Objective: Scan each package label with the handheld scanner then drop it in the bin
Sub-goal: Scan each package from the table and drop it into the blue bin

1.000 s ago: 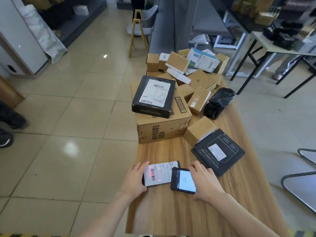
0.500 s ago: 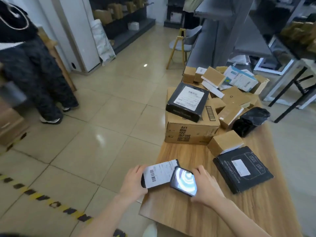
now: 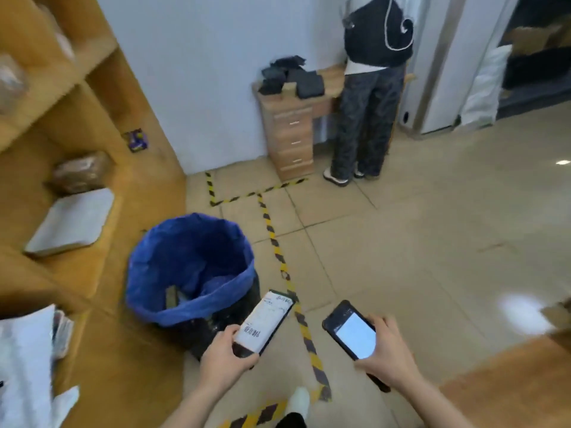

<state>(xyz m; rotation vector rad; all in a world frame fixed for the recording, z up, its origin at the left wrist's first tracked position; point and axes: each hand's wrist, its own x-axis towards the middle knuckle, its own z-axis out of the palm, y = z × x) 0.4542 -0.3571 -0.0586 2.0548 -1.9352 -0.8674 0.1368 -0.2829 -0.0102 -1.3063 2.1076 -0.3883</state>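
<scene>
My left hand (image 3: 227, 355) grips a flat black package (image 3: 264, 324) with a white label facing up, held above the floor just right of the bin. The bin (image 3: 173, 307) is a dark container lined with a blue bag, open at the top, with a few items lying at its bottom. My right hand (image 3: 387, 355) holds the handheld scanner (image 3: 350, 333), a black phone-like device with a lit white screen, to the right of the package and apart from it.
Wooden shelving (image 3: 61, 125) with parcels fills the left side. Yellow-black tape (image 3: 290, 291) lines the tiled floor. A person (image 3: 367, 97) stands at a small drawer desk (image 3: 293, 131) by the far wall. The wooden table's corner (image 3: 509, 381) shows at the lower right.
The view has swung left from the table with its packages to the bin and shelving. Both hands have lifted off the table, carrying the package and scanner, now held further apart over the floor.
</scene>
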